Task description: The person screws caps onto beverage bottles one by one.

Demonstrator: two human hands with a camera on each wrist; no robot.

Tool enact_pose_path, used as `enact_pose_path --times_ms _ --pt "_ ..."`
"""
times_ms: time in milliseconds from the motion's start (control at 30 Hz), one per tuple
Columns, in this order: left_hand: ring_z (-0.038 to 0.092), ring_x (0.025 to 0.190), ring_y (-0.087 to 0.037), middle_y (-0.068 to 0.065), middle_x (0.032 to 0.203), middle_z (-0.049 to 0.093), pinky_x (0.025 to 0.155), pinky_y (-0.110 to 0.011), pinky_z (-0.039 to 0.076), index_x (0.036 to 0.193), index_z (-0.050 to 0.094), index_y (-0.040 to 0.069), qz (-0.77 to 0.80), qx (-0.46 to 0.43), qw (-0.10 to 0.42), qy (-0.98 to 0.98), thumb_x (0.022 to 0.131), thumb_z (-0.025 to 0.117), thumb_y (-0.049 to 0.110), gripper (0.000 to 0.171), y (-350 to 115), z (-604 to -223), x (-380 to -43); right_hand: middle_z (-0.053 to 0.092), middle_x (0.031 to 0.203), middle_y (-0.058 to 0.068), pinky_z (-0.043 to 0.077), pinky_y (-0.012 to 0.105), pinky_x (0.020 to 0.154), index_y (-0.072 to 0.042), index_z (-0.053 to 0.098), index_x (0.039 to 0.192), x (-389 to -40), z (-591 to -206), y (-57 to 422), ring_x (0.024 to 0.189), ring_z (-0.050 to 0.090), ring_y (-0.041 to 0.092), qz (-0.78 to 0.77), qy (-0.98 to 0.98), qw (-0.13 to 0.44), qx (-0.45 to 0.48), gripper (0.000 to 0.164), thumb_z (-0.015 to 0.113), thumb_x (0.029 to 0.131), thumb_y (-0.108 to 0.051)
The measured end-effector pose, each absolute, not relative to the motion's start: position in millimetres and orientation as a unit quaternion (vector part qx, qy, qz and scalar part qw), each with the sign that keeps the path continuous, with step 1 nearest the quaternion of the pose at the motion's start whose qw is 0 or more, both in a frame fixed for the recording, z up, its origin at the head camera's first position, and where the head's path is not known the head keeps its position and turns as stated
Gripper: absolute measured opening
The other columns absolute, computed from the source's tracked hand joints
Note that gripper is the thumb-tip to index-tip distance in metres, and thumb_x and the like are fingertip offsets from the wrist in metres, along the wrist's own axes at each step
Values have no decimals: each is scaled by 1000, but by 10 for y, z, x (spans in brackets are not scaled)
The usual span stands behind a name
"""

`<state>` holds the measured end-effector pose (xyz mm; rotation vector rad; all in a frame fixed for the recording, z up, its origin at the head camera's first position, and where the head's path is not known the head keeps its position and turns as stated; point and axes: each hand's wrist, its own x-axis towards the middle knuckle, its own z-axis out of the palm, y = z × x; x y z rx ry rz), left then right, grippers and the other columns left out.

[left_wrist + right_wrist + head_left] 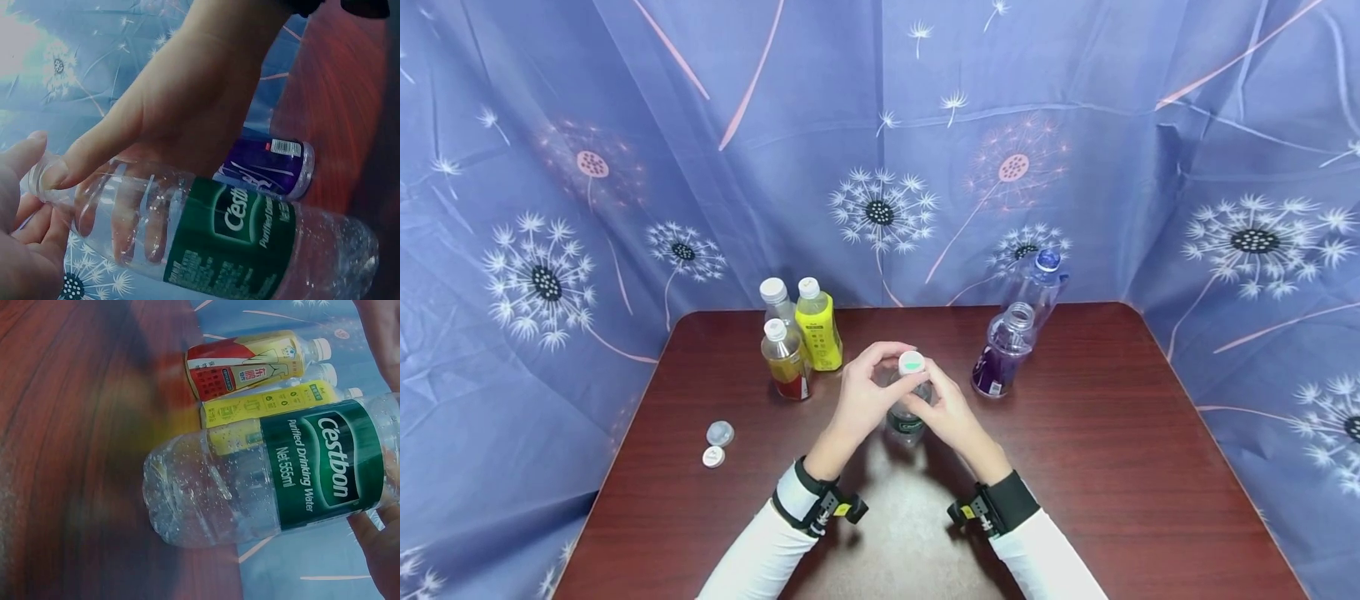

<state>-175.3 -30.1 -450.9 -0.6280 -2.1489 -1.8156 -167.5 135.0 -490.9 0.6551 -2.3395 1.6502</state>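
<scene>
A clear water bottle (904, 429) with a green label stands upright in front of me at the middle of the table, topped by a white cap (912, 362) with a green mark. My left hand (867, 393) pinches at the cap, its thumb in front and index finger behind. Around the bottle's neck and shoulder, my right hand (953, 410) grips from the other side. The left wrist view shows the right thumb laid on the neck, with the other fingers seen through the clear plastic. Most of the cap is hidden there by the left fingers.
To the left stand a yellow bottle (822, 333), a bottle with a red and yellow label (790, 367) and a clear white-capped bottle (772, 291). A purple-labelled bottle (996, 358) with an uncapped mouth and a bluish clear bottle (1037, 287) are at right. Two loose caps (720, 432) lie at left.
</scene>
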Motion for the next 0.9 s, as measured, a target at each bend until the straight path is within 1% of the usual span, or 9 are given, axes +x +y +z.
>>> enact_pose_path --times_ms 100,233,333,433,500,567,733,833,900 --pt "70 95 -16 -2 111 77 86 -34 57 119 76 7 -629 -215 120 -738 84 88 11 37 -305 -4488 -1765 67 130 24 48 34 109 5 57 135 -1732 -4990 1364 123 59 13 568 -782 104 236 52 74 87 12" --pt "69 98 -15 -3 114 76 89 -37 58 120 76 9 -637 -231 100 -728 88 85 10 34 -326 -4486 -1776 66 133 20 47 29 109 0 58 137 -1747 -5002 1382 124 58 9 587 -767 84 245 51 74 89 9" --pt "69 101 -15 -7 118 76 91 -38 57 123 75 8 -637 -250 88 -724 91 82 8 33 -346 -4499 -1786 66 133 18 47 28 108 -2 58 137 -1737 -4996 1394 124 58 9 586 -769 75 245 49 74 91 4" --pt "69 104 -16 -10 121 74 94 -37 57 126 74 9 -636 -265 78 -721 93 79 8 34 -351 -4513 -1803 66 133 18 48 30 107 -2 58 137 -1738 -5008 1405 123 58 10 583 -770 82 248 49 73 91 4" --pt "70 103 -16 -10 120 75 95 -38 57 126 74 9 -636 -261 82 -721 92 80 9 35 -346 -4521 -1807 66 133 19 47 31 108 -2 58 138 -1743 -5026 1408 124 58 10 583 -768 87 249 49 73 91 4" --pt "71 101 -16 -7 118 75 95 -42 58 125 75 10 -636 -251 92 -724 89 84 10 37 -338 -4525 -1802 67 132 18 47 31 109 -1 58 138 -1748 -5044 1412 124 58 10 581 -769 93 250 50 73 91 5" --pt "74 98 -16 -1 112 77 89 -45 61 120 77 11 -628 -215 127 -737 81 91 13 41 -307 -4523 -1770 68 130 20 47 37 110 1 56 139 -1741 -5041 1407 124 59 12 572 -776 99 248 53 74 90 6" --pt "75 98 -16 -2 113 78 89 -45 61 118 78 12 -635 -201 133 -734 81 91 14 39 -291 -4530 -1753 67 132 19 45 35 111 -1 56 141 -1734 -5029 1409 125 58 10 579 -774 88 242 55 74 90 5" --pt "75 99 -18 -3 115 77 91 -45 61 119 78 12 -642 -203 134 -727 82 90 13 39 -286 -4533 -1745 66 134 19 44 32 111 -2 56 143 -1734 -5024 1414 125 56 7 587 -768 79 243 56 74 90 5"
